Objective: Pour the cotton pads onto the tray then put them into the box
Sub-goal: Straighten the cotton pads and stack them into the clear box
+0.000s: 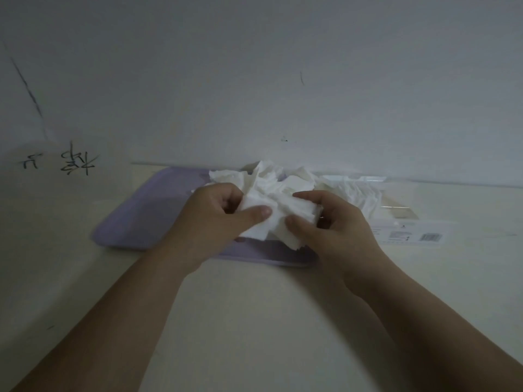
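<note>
Unreadable handwritten characters [58, 162] on table [254, 312]; barcode label [431, 237] on box [402, 212]

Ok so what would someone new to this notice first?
The bright white bunch of cotton pads stands out first, gripped between the left hand and the right hand over the right part of the lilac tray. Next comes the clear box just right of the tray, with more white pads inside. Dark handwriting marks the pale surface at far left.
</note>
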Available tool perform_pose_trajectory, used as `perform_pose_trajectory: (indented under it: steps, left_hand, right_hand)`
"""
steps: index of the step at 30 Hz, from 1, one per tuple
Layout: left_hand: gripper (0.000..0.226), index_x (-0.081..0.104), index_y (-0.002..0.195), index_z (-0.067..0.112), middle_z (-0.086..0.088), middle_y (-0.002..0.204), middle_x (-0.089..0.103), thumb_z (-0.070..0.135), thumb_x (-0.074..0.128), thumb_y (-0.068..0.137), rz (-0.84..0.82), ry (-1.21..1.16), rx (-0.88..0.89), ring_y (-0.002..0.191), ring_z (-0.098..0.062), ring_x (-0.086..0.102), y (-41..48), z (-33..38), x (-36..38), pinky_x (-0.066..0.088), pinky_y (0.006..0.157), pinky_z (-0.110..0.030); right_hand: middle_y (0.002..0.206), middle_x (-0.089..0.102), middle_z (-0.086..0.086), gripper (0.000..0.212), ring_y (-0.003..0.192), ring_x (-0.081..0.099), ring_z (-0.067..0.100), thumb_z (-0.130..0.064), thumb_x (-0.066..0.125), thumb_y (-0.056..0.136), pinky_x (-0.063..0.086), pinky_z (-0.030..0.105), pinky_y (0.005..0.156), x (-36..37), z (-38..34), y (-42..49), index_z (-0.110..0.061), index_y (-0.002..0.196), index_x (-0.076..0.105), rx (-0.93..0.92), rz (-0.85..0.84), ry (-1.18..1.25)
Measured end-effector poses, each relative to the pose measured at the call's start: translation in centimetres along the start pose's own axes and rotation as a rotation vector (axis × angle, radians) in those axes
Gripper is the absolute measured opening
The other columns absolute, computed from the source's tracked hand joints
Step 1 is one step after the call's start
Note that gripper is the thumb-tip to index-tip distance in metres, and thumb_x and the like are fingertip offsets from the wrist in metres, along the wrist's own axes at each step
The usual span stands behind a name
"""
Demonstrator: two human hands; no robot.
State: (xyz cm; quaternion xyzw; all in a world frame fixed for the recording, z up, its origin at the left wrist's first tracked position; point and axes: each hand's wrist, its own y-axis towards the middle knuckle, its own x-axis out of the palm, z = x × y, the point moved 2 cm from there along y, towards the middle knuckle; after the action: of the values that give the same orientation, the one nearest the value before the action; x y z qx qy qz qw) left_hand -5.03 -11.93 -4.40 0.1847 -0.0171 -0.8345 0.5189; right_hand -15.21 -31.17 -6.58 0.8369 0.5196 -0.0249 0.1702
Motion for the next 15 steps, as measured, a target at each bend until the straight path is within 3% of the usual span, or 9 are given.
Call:
perform_pose_trajectory:
  steps: [2,4,7,11,13,15]
  left_hand:
    - [0.024,0.067,0.087,0.003,-0.023,0.084,0.073,0.022,0.081,0.088,0.018,-0.046,0.009,0.053,-0.015,0.062,0.0,0.7,-0.6,0.046,0.044,-0.018]
    - [0.008,0.068,0.087,0.010,-0.018,0.080,0.071,0.009,0.073,0.093,-0.053,-0.095,0.038,0.047,-0.010,0.056,-0.1,1.2,-0.7,0.041,0.040,-0.015]
    - [0.020,0.080,0.094,0.019,-0.003,0.078,0.071,0.001,0.078,0.087,-0.256,-0.124,0.042,0.058,-0.011,0.057,-0.2,0.7,-0.9,0.048,0.053,-0.018]
    - [0.028,0.081,0.096,0.024,-0.011,0.094,0.077,0.007,0.090,0.076,-0.370,-0.054,-0.023,0.085,-0.018,0.067,-0.3,0.2,-1.8,0.058,0.080,-0.031]
    - [0.025,0.080,0.090,0.023,-0.008,0.089,0.075,0.004,0.088,0.076,-0.331,-0.026,-0.018,0.082,-0.017,0.066,-0.4,0.1,-1.7,0.057,0.076,-0.025]
    - [0.024,0.079,0.084,0.022,-0.003,0.079,0.072,0.000,0.087,0.077,-0.308,0.022,-0.014,0.075,-0.017,0.063,-0.6,0.2,-1.2,0.056,0.068,-0.023]
  right_hand:
    - [0.100,0.079,0.001,0.036,0.087,0.077,0.024,-0.019,0.083,0.086,0.064,0.054,0.080,0.0,0.1,0.0,-0.033,0.117,0.072,0.021,0.011,0.005]
    - [0.103,0.079,0.000,0.042,0.089,0.077,0.023,-0.022,0.085,0.082,0.064,0.053,0.083,0.2,0.0,0.1,-0.034,0.119,0.070,0.032,0.001,0.017]
    - [0.108,0.080,-0.002,0.058,0.098,0.077,0.018,-0.031,0.088,0.072,0.063,0.044,0.089,0.5,-0.1,-0.1,-0.035,0.125,0.067,0.002,-0.077,-0.008]
    - [0.112,0.075,-0.007,0.058,0.093,0.074,0.008,-0.023,0.084,0.084,0.063,0.032,0.085,0.5,-0.2,-0.3,-0.035,0.135,0.060,-0.043,-0.144,-0.251]
    - [0.113,0.070,-0.011,0.063,0.095,0.070,0.002,-0.025,0.082,0.085,0.058,0.017,0.084,0.6,-0.5,-0.4,-0.037,0.141,0.055,-0.051,-0.166,-0.371]
    - [0.116,0.066,-0.015,0.071,0.099,0.069,0.002,-0.023,0.081,0.083,0.056,0.014,0.087,0.6,-0.8,-0.5,-0.035,0.146,0.050,-0.039,-0.210,-0.393]
